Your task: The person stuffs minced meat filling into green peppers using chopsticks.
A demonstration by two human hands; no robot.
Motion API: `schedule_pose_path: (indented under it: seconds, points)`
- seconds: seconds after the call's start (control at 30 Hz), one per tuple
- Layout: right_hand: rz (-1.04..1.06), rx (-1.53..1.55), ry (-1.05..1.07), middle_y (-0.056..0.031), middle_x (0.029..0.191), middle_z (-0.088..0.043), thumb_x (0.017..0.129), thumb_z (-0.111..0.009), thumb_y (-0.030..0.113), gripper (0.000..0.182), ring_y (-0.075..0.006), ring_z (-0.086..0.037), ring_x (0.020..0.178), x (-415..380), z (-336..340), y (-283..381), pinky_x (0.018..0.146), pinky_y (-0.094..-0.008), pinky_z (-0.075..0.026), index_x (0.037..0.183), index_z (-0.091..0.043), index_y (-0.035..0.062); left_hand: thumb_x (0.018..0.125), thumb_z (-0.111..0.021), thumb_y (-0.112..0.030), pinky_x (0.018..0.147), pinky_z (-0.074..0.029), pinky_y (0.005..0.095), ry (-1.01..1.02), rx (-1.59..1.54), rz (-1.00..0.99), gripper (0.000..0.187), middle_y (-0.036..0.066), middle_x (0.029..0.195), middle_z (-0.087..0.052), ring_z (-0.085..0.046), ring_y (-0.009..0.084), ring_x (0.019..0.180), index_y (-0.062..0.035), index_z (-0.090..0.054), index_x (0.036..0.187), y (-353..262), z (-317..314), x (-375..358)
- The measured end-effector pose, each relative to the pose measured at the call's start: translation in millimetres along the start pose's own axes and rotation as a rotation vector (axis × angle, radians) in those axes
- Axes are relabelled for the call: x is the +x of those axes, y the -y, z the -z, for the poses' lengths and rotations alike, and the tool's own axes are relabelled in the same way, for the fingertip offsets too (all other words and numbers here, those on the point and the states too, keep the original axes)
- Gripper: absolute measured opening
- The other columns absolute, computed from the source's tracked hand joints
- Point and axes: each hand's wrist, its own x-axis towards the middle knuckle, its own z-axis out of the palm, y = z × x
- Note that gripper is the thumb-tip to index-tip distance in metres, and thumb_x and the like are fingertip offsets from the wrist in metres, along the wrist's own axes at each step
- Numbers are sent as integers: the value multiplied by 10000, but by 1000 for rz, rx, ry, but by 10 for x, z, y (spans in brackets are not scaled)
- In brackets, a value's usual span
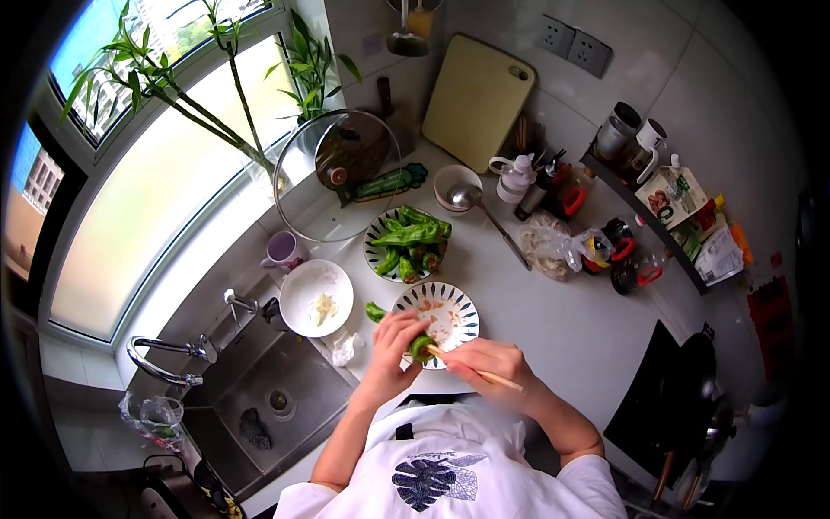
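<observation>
My left hand is closed around a green pepper, whose other end sticks out at the upper left of the fingers. In my right hand are wooden chopsticks, their tips at the open end of the pepper. Both hands are over the near part of a patterned plate that has reddish bits on it. Behind it, a second patterned plate holds several green peppers. To the left stands a white bowl with pale chopped pieces in it.
The sink with its faucet is at the left. A glass lid, purple mug, small bowl, ladle and bagged item stand farther back. The black stove is at the right.
</observation>
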Motion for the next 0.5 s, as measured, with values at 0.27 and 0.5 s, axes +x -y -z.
schedule_pose_path:
  seconds: [0.27, 0.5]
  points:
    - [-106, 63, -215, -107, 856, -692, 906, -664, 64, 150, -221, -700, 760, -14, -224, -17, 640, -312, -557, 1034, -710, 3, 956, -582, -469, 1086, -413, 492, -447, -2004, 670, 670, 177, 1394, -460, -464, 328, 1309, -90, -323, 1444, 223, -274, 94]
    - [-92, -131, -148, -114, 847, -690, 893, -679, 67, 155, -233, -690, 736, 64, -495, -107, 650, -325, -548, 1034, -725, 24, 975, -604, -188, 628, -557, 244, -680, -2003, 1079, 193, 110, 888, -538, -578, 154, 771, -25, -501, 996, 436, -549, 144]
